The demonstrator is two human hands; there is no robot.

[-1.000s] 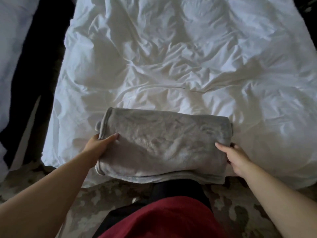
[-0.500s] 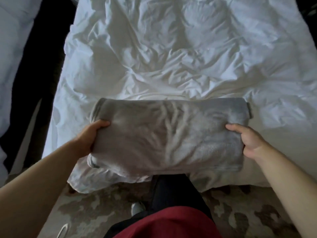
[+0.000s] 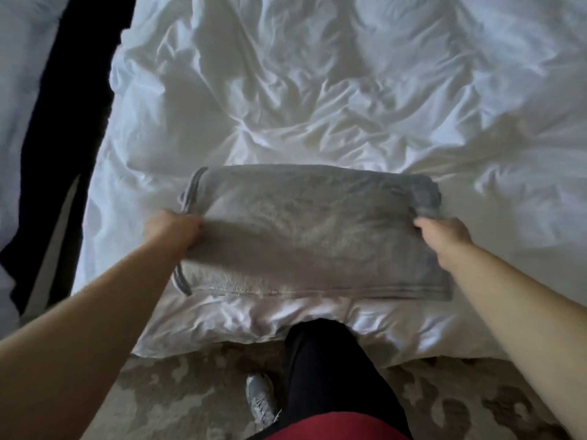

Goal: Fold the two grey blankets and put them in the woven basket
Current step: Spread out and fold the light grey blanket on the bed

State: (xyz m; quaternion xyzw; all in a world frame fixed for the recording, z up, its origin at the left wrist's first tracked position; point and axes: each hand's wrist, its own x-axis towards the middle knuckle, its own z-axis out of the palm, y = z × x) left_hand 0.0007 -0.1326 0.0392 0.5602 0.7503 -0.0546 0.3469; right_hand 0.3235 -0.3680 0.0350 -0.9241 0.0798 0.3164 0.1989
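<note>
Grey blanket [image 3: 311,236]: folded into a thick oblong, lying left to right across the near edge of the white duvet [image 3: 317,100].
Left hand [image 3: 173,230]: clamped on the blanket's left end, fingers curled into the cloth.
Right hand [image 3: 443,238]: gripping the right end, fingertips hidden under the folds.
Lifted or resting: impossible to tell through the blur.
Step in hand: probably picking up this blanket, with its folding apparently done.
Woven basket: out of view.
Second blanket: out of view.
Next move: likely a level lift with both ends supported, to keep the layers from sliding apart, then a turn away from the bed to find the basket.
Floor: patterned carpet [image 3: 190,392], one pale shoe [image 3: 260,400] beside a dark trouser leg.
</note>
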